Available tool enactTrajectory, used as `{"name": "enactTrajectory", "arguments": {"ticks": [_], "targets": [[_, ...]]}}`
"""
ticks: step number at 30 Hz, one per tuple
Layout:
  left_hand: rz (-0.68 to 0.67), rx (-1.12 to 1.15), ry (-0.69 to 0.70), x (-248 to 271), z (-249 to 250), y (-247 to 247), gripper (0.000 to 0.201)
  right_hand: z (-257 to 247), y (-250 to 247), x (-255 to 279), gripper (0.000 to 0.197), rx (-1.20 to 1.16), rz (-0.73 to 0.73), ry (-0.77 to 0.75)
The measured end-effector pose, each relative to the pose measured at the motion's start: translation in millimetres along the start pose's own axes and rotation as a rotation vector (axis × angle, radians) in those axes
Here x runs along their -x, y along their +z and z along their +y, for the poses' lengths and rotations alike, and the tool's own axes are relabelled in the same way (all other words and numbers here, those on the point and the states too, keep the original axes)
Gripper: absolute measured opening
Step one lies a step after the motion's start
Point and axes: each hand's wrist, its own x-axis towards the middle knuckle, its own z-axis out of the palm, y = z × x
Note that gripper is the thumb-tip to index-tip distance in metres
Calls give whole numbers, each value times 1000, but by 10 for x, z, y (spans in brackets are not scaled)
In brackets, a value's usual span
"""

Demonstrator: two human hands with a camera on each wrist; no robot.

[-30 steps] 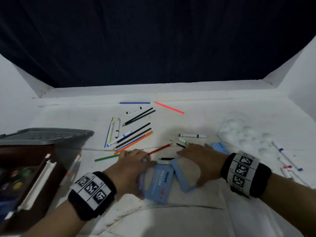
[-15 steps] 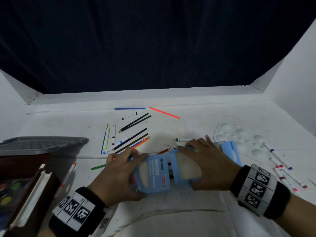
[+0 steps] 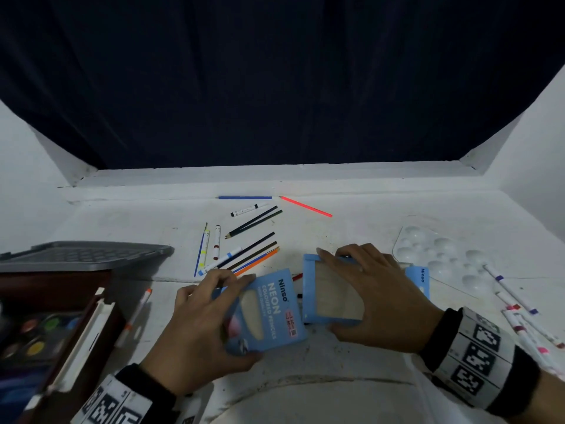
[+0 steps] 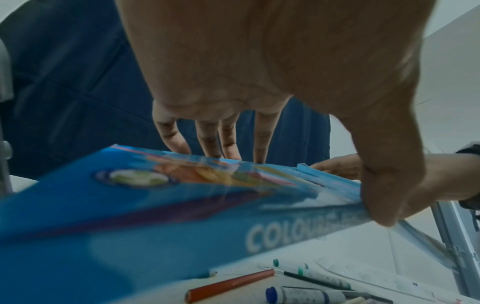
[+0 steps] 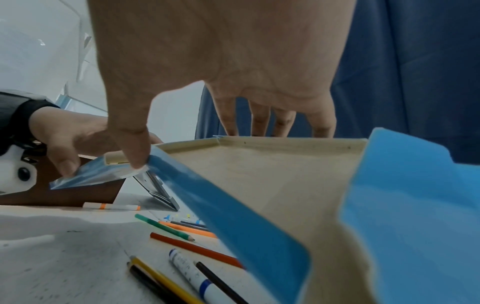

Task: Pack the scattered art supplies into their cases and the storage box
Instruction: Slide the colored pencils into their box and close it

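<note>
Two hands work over a white table [image 3: 351,228], with a dark curtain [image 3: 275,78] hanging behind it. At the left edge sits a brown storage box [image 3: 76,304] holding a paint set [image 3: 33,335], its grey lid [image 3: 82,255] propped up behind. A clear mixing palette [image 3: 443,255] lies at the right, with white markers [image 3: 516,313] beside it. Loose coloured pencils [image 3: 253,255] and more markers fan out across the middle of the table, right behind the hands, and a red pencil [image 4: 228,284] and a green-capped marker [image 4: 311,271] lie under the raised card.

The left hand [image 3: 198,325] grips the blue pencil sleeve [image 3: 269,310], printed "Neon Coloured Pencils", thumb on its near edge and fingers over the far one, tilted off the table. The right hand [image 3: 373,289] holds the blue inner tray [image 3: 330,289] the same way, thumb at the near corner, four fingers hooked over the far rim. Its beige bottom shows bare.

Half a second ago the two pieces sat level and nearly joined; now the sleeve is tipped and pulled slightly nearer, and the tray is lifted.
</note>
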Motion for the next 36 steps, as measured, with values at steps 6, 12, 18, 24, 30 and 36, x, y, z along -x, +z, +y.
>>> {"name": "enactTrajectory", "arguments": {"ticks": [6, 12, 18, 24, 30, 36], "targets": [[3, 26, -31, 77, 141, -75, 102, -29, -92, 70, 100, 31, -19, -6], [52, -14, -36, 180, 368, -99, 102, -92, -141, 176, 97, 51, -67, -94], [44, -26, -38, 287, 611, -132, 100, -44, -226, 337, 97, 107, -47, -204], [46, -20, -93, 413, 814, -32, 100, 41, -214, 494, 96, 138, -75, -234], [59, 20, -162, 541, 880, 110, 100, 111, -103, 609, 96, 95, -162, -226], [41, 28, -158, 595, 856, 164, 100, 89, -114, 599, 91, 103, -192, -302]]}}
